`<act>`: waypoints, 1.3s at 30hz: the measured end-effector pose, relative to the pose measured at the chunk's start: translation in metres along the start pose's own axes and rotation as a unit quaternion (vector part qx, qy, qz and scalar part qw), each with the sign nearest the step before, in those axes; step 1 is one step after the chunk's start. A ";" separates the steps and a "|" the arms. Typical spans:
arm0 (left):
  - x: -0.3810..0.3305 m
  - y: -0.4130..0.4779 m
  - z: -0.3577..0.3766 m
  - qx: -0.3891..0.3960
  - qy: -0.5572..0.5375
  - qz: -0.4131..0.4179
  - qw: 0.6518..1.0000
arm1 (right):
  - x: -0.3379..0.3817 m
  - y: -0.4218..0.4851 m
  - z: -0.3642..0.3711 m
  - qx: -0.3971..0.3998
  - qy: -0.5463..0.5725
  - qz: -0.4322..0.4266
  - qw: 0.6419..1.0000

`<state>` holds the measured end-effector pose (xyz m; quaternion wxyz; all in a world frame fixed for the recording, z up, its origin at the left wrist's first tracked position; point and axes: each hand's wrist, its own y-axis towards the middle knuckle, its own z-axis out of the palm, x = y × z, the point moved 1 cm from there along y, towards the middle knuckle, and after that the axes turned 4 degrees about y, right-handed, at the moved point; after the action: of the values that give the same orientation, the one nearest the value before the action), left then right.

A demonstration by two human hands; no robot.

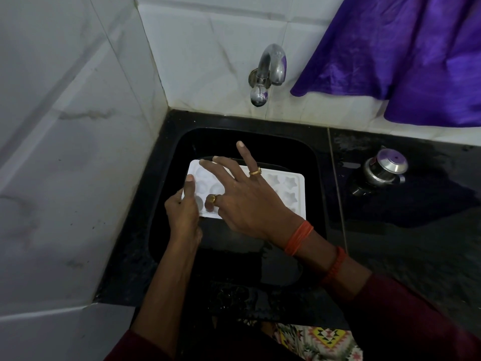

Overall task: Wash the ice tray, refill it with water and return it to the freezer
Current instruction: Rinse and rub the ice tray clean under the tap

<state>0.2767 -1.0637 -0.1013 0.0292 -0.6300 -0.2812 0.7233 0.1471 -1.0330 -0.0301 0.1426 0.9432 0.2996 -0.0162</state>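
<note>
Hands: left hand [183, 212] gripped the ice tray [289, 188] at its nine-o'clock edge in the sink [299, 144], right hand [247, 201] spread over its moulds; washing judged underway, next needing the twelve-o'clock tap [270, 66].

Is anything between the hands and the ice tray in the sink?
Nothing visible. The left hand grips the ice tray directly at its left end, and the right hand is spread open over its top.

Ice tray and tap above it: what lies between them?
Head view: only white wall tile, the black counter edge and the sink's dark rear wall lie between tap and ice tray.
</note>
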 end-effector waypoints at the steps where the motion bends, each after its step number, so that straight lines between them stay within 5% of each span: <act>1: 0.000 0.000 0.000 0.000 -0.001 0.000 1.000 | 0.001 0.001 0.000 0.005 -0.001 -0.003 1.000; 22: 0.003 0.004 -0.010 -0.007 -0.005 0.004 1.000 | 0.001 0.009 0.005 0.045 -0.038 -0.031 0.998; 39: -0.008 0.003 -0.013 -0.020 -0.016 -0.028 0.999 | -0.003 0.007 0.010 0.006 -0.014 -0.042 0.999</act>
<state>0.2908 -1.0646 -0.0958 0.0323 -0.6105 -0.3130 0.7268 0.1493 -1.0432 -0.0372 0.1403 0.9304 0.3367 -0.0368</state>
